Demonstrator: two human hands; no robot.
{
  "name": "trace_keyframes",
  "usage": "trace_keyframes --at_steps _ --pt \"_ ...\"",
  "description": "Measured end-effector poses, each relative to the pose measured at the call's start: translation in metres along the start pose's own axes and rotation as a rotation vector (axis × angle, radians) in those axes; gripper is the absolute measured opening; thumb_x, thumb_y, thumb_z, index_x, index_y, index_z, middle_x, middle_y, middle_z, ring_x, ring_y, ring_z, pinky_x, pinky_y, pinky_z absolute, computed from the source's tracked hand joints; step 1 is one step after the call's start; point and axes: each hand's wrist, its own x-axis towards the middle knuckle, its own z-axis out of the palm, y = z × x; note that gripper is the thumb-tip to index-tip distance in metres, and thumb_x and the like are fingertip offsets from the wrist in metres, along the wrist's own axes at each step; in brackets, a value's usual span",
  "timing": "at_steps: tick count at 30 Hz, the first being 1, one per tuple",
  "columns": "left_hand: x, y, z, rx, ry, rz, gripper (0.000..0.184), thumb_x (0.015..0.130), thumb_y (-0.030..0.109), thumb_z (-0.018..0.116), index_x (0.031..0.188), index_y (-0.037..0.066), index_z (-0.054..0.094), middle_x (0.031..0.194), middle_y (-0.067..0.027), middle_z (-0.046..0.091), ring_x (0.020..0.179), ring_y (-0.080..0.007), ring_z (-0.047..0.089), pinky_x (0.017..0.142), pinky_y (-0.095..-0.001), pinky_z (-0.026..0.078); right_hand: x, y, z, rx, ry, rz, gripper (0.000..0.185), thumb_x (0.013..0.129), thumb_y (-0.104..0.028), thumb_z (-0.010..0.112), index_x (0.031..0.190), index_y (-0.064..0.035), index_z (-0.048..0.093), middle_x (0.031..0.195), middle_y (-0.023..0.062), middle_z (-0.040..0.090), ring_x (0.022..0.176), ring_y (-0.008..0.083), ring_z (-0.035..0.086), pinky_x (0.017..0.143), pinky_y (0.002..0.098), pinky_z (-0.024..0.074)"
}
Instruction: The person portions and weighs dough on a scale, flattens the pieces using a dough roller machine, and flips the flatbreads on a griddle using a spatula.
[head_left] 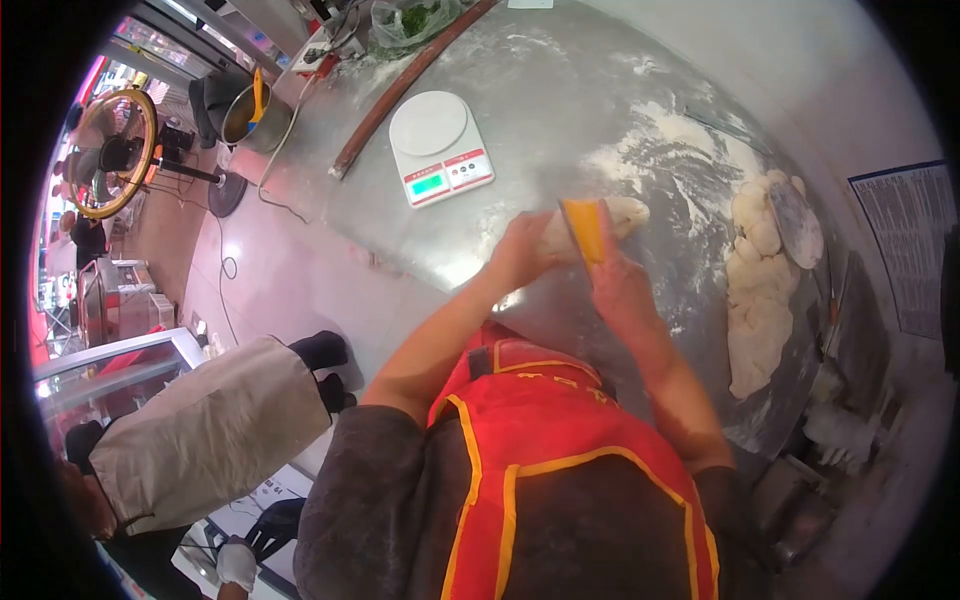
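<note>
My left hand is closed around the near end of a pale piece of dough on the metal table. In my right hand is a dough scraper with a yellow-orange handle, held across the dough between its two ends. Whether its blade has gone through the dough cannot be made out. Ahead and to the left of my hands stands a white kitchen scale with a lit green display and nothing on its round plate. A larger mass of dough lies along the right side.
White flour is scattered over the metal table. A long brown rod lies beyond the scale, near a plastic bag of greens. A pot and a fan stand left. Another person in a beige apron is at lower left.
</note>
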Motion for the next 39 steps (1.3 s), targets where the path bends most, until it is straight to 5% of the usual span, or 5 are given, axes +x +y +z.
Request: trace_keyframes --at_steps 8,11,19,31,39 --pt "0.005 0.006 0.016 0.069 0.076 -0.172 0.058 0.073 0.034 0.072 0.118 0.005 0.051 0.108 -0.0166 0.053 0.1 -0.0364 0.053 0.083 -0.0448 0.046 0.041 -0.008 0.021 -0.016 -0.145 0.17 0.079 0.082 0.002 0.042 0.148 -0.0166 0.004 0.105 0.0277 0.06 0.094 0.0467 0.057 0.081 0.0509 0.0458" --pt "0.01 -0.006 0.027 0.056 0.154 -0.169 0.053 0.074 0.034 0.071 0.115 0.006 0.052 0.102 -0.0167 0.054 0.096 -0.037 0.054 0.079 -0.0457 0.047 0.046 0.004 0.047 -0.033 0.074 -0.066 0.076 0.085 -0.003 0.043 0.148 -0.0172 0.003 0.083 0.0269 0.062 0.075 0.0473 0.059 0.07 0.0525 0.0467" --pt "0.034 -0.042 -0.081 -0.216 0.243 -0.319 0.051 0.08 0.03 0.066 0.121 0.005 0.052 0.115 -0.0198 0.058 0.108 -0.0335 0.056 0.09 -0.039 0.045 0.046 0.003 0.04 0.005 0.028 0.072 0.077 0.084 -0.007 0.046 0.148 -0.0246 0.007 0.088 0.0274 0.062 0.077 0.0482 0.059 0.068 0.052 0.0466" --pt "0.091 -0.102 -0.149 0.31 0.673 -0.115 0.038 0.079 0.021 0.063 0.113 0.004 0.058 0.113 -0.0193 0.056 0.107 -0.0357 0.049 0.092 -0.0436 0.04 0.047 -0.001 0.041 -0.023 0.051 0.049 0.077 0.087 -0.01 0.052 0.147 -0.019 0.006 0.106 0.0269 0.06 0.086 0.0487 0.058 0.071 0.0527 0.0472" --pt "0.048 -0.056 0.002 -0.172 0.116 0.006 0.046 0.083 0.017 0.06 0.126 0.005 0.049 0.126 -0.0194 0.051 0.121 -0.036 0.043 0.1 -0.0436 0.037 0.036 -0.015 0.011 0.092 0.026 0.28 0.078 0.082 -0.003 0.048 0.148 -0.0196 0.01 0.12 0.0287 0.053 0.103 0.0442 0.056 0.085 0.0433 0.0462"
